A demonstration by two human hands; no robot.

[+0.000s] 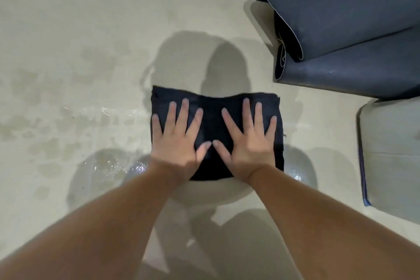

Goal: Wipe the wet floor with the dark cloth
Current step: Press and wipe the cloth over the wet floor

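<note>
Lying under both flat hands (213, 141): dark cloth (213, 107)

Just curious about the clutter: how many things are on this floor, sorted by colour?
Black: 1, the folded cloth under both hands
Dark blue: 2, the stacked mats
Pale grey: 1, the mat at right
Total: 4
</note>
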